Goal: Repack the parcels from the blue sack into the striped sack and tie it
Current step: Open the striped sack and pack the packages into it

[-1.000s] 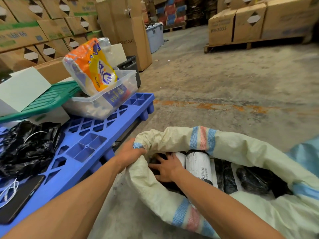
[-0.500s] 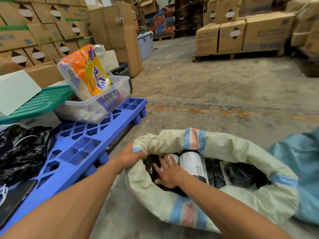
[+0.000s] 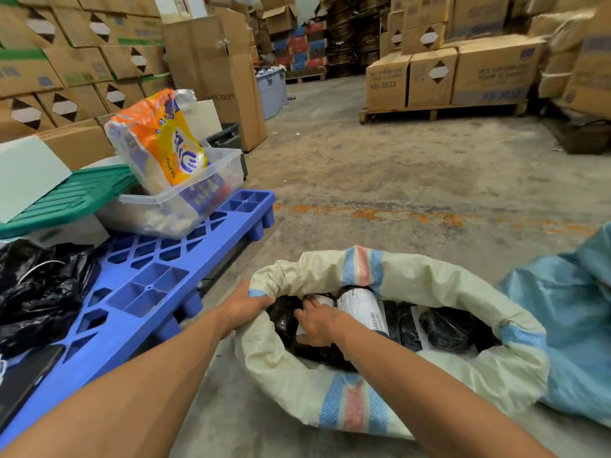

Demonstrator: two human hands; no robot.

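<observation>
- My left hand grips the striped sack rim at nine o'clock.
- My right hand, fingers spread, presses parcels down; best pack evenly.

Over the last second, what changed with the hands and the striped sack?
Little changed. The right hand shifted slightly among the parcels inside the striped sack, fingers spread on them. The left hand kept gripping the sack's rim. The blue sack stayed lying on the right; the view tilted up.
</observation>
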